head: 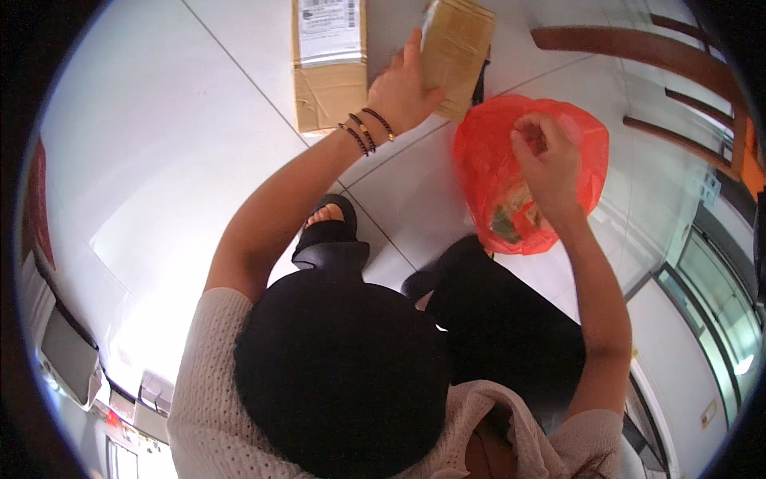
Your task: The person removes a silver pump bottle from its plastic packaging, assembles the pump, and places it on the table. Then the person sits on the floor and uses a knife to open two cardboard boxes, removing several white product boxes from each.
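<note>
My left hand [406,90], with dark beaded bracelets at the wrist, grips the near left edge of a small cardboard box [458,57]; the thumb lies on its near end. The box is tilted, and part of a dark thing shows behind its right side. My right hand [547,158] is over an open red plastic bag [479,155]. Its fingers are curled, a gap shows between them and the thumb, and nothing is seen in it. Crumpled brown and green items [508,218] show in the bag. Left of my left hand stands a longer cardboard box [329,96] with a printed label.
The boxes and bag are on a white tiled floor [239,138]. Brown wooden furniture rails [634,48] reach in at the upper right. My sandalled foot [328,215] and dark-clad knees are below the boxes and bag. Grey containers [69,353] stand at the far lower left.
</note>
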Motion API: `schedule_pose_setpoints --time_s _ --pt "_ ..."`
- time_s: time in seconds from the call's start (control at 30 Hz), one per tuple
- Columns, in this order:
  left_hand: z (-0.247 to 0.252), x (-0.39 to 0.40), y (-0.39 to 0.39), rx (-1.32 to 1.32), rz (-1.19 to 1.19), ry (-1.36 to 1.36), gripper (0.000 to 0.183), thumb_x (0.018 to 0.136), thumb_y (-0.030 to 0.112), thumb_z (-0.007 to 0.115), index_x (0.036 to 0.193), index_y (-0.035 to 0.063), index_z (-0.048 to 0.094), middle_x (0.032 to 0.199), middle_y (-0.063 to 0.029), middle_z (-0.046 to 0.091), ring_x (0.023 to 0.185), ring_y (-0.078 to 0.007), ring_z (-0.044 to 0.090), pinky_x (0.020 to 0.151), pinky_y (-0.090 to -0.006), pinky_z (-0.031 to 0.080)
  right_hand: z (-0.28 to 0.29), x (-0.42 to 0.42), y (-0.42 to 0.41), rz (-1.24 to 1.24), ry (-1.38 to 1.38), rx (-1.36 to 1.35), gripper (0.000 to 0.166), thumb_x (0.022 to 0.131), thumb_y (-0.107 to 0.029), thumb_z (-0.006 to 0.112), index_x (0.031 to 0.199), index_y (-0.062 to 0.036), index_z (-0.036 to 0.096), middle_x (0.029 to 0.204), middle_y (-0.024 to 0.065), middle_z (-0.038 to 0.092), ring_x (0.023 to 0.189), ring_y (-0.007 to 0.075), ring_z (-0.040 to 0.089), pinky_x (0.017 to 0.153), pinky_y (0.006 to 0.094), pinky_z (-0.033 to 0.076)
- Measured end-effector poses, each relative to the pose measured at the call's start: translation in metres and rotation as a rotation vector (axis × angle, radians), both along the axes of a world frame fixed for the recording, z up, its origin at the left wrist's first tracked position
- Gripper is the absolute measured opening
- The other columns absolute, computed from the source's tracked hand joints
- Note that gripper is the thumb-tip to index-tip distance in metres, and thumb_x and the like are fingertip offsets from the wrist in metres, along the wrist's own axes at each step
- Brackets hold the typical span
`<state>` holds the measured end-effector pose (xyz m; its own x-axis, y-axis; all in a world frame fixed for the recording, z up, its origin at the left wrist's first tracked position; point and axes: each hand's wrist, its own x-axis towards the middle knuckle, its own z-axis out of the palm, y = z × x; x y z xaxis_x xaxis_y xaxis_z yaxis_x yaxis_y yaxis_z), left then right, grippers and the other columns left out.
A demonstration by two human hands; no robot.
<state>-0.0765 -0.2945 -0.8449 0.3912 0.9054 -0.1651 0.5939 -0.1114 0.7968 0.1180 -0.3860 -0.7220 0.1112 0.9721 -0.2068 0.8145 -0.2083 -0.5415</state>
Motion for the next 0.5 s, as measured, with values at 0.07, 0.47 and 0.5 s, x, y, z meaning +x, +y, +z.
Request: schedule_pose_setpoints --time_s 0.07,0.47,0.5 --pt "-0.008 -0.002 -0.002 0.004 0.046 -0.051 0.084 0.080 0.034 0.067 0.141 0.0034 0.018 0.111 -0.0317 0.056 0.094 -0.0460 0.060 0.082 -0.0476 0.050 -0.034 -0.021 0.022 -0.052 -0.001 0.210 0.028 0.083 -0.015 0.064 0.104 0.0019 0.059 0.098 0.0131 0.066 0.090 0.0237 0.064 0.081 0.0343 0.049" --pt "-0.007 0.001 -0.003 -0.113 0.003 0.081 0.076 0.086 0.034 0.058 0.142 0.0027 0.017 0.106 -0.0310 0.058 0.089 -0.0458 0.061 0.078 -0.0499 0.051 -0.121 -0.042 0.085 -0.297 0.039 0.051 0.054 0.066 -0.027 0.077 0.100 0.0092 0.054 0.095 0.0272 0.063 0.093 0.0396 0.063 0.079 0.0444 0.050" --pt "-0.004 0.002 -0.003 -0.112 -0.003 0.092 0.076 0.085 0.033 0.058 0.142 0.0029 0.016 0.107 -0.0310 0.058 0.089 -0.0459 0.061 0.077 -0.0503 0.051 -0.113 -0.049 0.087 -0.327 -0.004 0.012 0.054 0.066 -0.025 0.076 0.100 0.0098 0.053 0.096 0.0278 0.063 0.094 0.0401 0.062 0.080 0.0433 0.050"
